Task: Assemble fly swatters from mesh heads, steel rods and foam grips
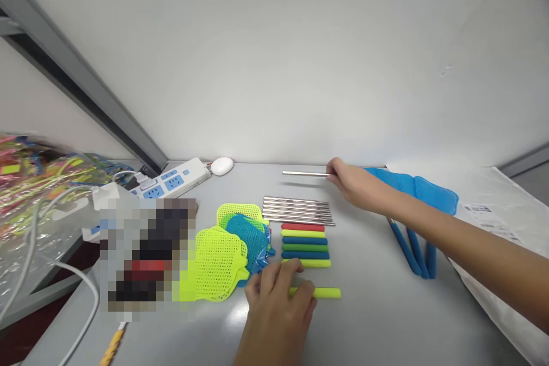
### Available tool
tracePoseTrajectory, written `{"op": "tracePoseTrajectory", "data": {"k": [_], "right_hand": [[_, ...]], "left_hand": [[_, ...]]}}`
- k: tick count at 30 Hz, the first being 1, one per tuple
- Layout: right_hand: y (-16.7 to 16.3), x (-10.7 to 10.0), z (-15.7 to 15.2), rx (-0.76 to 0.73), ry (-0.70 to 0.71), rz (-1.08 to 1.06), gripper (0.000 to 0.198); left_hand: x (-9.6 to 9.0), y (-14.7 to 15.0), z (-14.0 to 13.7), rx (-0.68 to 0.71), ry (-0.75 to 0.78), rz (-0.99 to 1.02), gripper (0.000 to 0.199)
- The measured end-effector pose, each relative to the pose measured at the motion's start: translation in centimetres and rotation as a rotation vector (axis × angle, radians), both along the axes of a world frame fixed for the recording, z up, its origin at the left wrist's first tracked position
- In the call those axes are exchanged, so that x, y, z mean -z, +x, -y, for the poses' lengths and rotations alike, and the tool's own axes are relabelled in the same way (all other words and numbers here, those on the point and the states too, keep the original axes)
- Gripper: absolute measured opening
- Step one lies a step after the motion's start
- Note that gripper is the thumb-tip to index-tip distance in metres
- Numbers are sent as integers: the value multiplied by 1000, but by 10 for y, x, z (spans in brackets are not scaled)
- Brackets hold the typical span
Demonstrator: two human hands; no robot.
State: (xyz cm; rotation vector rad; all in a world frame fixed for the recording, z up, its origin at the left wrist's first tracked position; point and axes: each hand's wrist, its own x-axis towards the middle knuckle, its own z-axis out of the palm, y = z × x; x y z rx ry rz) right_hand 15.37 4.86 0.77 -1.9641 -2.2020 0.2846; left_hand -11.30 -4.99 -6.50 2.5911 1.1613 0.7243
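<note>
My right hand (349, 186) is closed on the end of a thin metal rod (305, 174), held level a little above the table toward the back. Near the front, my left hand (278, 300) is curled palm down, with a yellow-green plastic tube (327, 293) between thumb and finger. Just beyond it lies a row of coloured tubes (304, 247) in red, yellow, blue and green. Behind them several metal rods (295, 210) lie side by side. Left of the tubes are mesh fly swatter heads, yellow-green (221, 263) and blue (249, 237), overlapping in a pile.
Blue fly swatters (422, 191) with blue handles lie at the right, beside white plastic packaging (493, 229). On the left are a power strip (180, 179), a white mouse (222, 166), cables and a pixelated dark object (158, 240). Bagged colourful items (43, 183) sit beyond the table.
</note>
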Motion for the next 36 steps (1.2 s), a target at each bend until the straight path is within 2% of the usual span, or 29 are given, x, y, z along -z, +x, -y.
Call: {"op": "tracePoseTrajectory", "data": {"k": [3,5,9,12,16,21,24,27,36], "right_hand": [[13,-12,42,70,45,-79,17],[22,-10,74,51,60,-106,19],[39,9,131,-169,194,-67,14],[51,24,156,-329,293,-33,12],[66,33,170,-378,279,-92,14],[82,29,177,-399,248,-104,15],[81,24,181,-392,280,-83,14],[73,23,186,-354,318,-51,15],[51,39,218,-185,398,-45,16]], "left_hand": [[1,4,3,39,-1,-29,10],[0,7,4,43,17,-34,11],[-7,12,1,135,50,68,14],[-11,14,0,259,56,130,19],[-8,20,9,238,135,39,19],[-3,25,16,162,183,-79,17],[-3,24,12,114,219,-40,16],[-5,21,10,159,258,34,16],[-7,5,13,200,226,259,26]]}}
